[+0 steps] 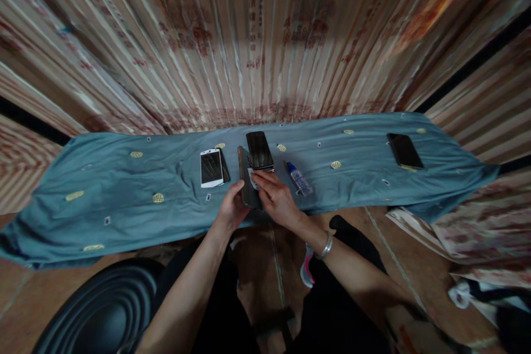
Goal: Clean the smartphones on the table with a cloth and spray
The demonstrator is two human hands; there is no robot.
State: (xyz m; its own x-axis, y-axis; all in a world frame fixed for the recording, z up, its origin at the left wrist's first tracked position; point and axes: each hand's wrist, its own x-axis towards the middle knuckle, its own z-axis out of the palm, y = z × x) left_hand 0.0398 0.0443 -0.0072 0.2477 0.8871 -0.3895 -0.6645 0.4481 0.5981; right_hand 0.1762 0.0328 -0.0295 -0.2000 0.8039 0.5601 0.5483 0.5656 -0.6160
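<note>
A: Pos. of item?
B: Dark phone (248, 193) held up over near edge of cloth-covered table (124, 193), betw. both hands. Tilted; contact w/ table can't be confirmed.

A: Grip status, L?
B: L hand (232, 207) closed on phone, thumb along its left edge, near end.

A: R?
B: R hand (277, 199) comes in from right; fingertips closed on small whitish piece (252, 178), against phone's face. Material unclear.

A: Axis?
B: Long axis runs away from wearer, far end leaning slightly L. Phone lies R of L thumb, under R fingertips, so neither hand is nearer; L has the edge, R the face.

A: Adjacent items?
B: Black phone stack (259, 149) just beyond, by far end; touching or apart, can't tell. White phone (211, 168) to L, atop darker phone (225, 170). Blue-capped bottle (299, 180) on its side, just R of R hand. Another black phone (405, 150) well apart, far R. No defects noted; detail too small to judge.
</note>
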